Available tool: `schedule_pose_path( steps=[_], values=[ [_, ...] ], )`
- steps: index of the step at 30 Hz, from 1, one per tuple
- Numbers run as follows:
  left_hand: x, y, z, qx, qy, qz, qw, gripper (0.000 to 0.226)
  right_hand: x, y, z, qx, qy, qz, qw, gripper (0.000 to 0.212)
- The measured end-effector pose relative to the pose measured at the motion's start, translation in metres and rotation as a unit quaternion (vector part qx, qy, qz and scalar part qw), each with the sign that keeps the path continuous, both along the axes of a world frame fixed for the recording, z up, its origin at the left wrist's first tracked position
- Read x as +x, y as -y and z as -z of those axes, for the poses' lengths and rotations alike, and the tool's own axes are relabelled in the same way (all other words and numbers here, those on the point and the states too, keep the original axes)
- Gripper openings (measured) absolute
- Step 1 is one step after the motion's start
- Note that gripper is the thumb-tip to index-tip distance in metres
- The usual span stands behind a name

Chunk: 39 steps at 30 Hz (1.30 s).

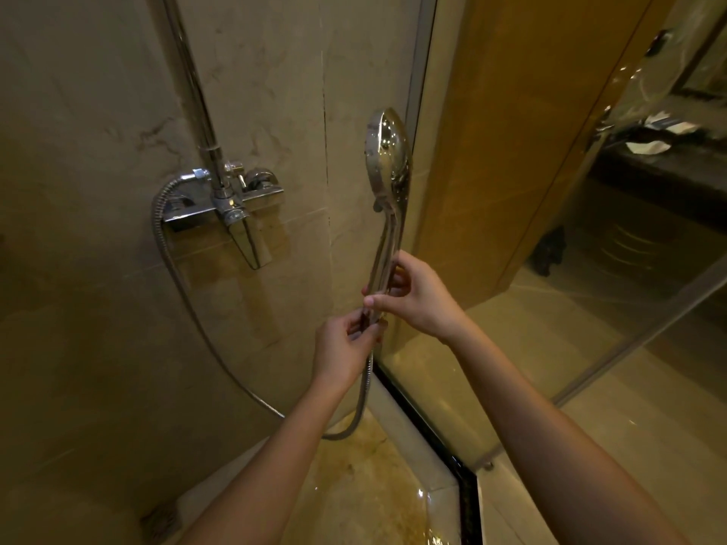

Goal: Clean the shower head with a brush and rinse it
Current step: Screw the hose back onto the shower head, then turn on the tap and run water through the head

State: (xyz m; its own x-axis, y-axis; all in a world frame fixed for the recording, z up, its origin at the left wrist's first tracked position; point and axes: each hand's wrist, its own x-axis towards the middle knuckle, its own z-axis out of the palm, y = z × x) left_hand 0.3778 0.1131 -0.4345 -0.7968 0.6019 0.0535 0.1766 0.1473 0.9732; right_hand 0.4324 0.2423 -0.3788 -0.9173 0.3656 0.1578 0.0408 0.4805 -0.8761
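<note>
We see both forearms come up from the bottom edge twd the middle of the view. Our left hand (341, 350) sits lower, fingers pinched round the base of the handle where the metal hose (173, 269) joins it; grip looks closed on that joint, tho the exact contact is partly hidden by the fingers. Our right hand (417, 298) is just above, touching the left at the fingertips, thumb and fingers wrapped round the lower handle of the shower head (387, 159), so closed on it too.

The shower head is held upright betw. the tiled wall (98, 112) and the glass panel (590, 289), near the panel's metal edge. Chrome, oval head, spray face turned left twd the wall, shiny back w/ water drops and light reflections facing us. Handle is slim and runs straight down into our hands.

The hose drops from the left hand, loops low near the wet floor (366, 485), then climbs left to the chrome mixer tap (228, 198) on the wall. A riser pipe (189, 72) goes up from the mixer. Thru the glass, a dark surface (649, 167) w/ some pale items on it, too blurred to tell.
</note>
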Motion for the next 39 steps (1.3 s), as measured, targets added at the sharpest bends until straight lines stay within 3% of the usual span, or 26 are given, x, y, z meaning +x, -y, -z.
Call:
schedule_pose_path(
  steps=[7, 10, 14, 16, 19, 21, 25, 30, 35, 39],
  values=[
    [-0.005, -0.001, -0.005, -0.025, -0.032, -0.014, 0.999, 0.026, 0.0, 0.024, 0.006, 0.049, -0.056, 0.115, 0.991, 0.03],
    [-0.01, 0.002, -0.007, 0.009, 0.002, 0.025, 1.0, 0.025, -0.001, 0.02, 0.009, 0.028, -0.053, 0.087, 0.994, 0.029],
    [-0.013, 0.001, -0.014, 0.036, 0.059, 0.131, 0.989, 0.031, -0.003, 0.013, 0.027, -0.045, 0.034, 0.02, 0.998, 0.04],
    [-0.017, -0.002, -0.014, 0.0, 0.061, 0.184, 0.981, 0.034, -0.006, 0.013, 0.039, -0.1, 0.027, 0.042, 0.994, 0.029],
    [-0.035, 0.0, -0.003, -0.149, -0.004, 0.23, 0.962, 0.027, -0.011, 0.012, 0.048, -0.21, 0.006, 0.136, 0.968, 0.016],
    [-0.049, 0.007, 0.009, -0.186, 0.005, 0.194, 0.963, 0.027, -0.012, 0.005, 0.053, -0.244, 0.0, 0.178, 0.953, 0.01],
    [-0.088, 0.021, 0.022, -0.122, 0.076, -0.023, 0.989, 0.029, -0.01, -0.014, 0.08, -0.139, 0.023, 0.175, 0.975, 0.014],
    [-0.158, 0.024, 0.014, -0.09, 0.082, -0.227, 0.966, 0.04, -0.007, -0.035, 0.132, -0.1, 0.112, 0.182, 0.972, 0.017],
    [-0.182, 0.013, 0.01, -0.073, 0.046, -0.312, 0.946, 0.054, -0.013, -0.056, 0.166, -0.086, 0.146, 0.164, 0.972, 0.023],
    [-0.192, 0.004, 0.03, 0.011, 0.025, -0.283, 0.959, 0.027, -0.02, -0.082, 0.189, -0.048, 0.179, 0.172, 0.968, 0.022]
  ],
)
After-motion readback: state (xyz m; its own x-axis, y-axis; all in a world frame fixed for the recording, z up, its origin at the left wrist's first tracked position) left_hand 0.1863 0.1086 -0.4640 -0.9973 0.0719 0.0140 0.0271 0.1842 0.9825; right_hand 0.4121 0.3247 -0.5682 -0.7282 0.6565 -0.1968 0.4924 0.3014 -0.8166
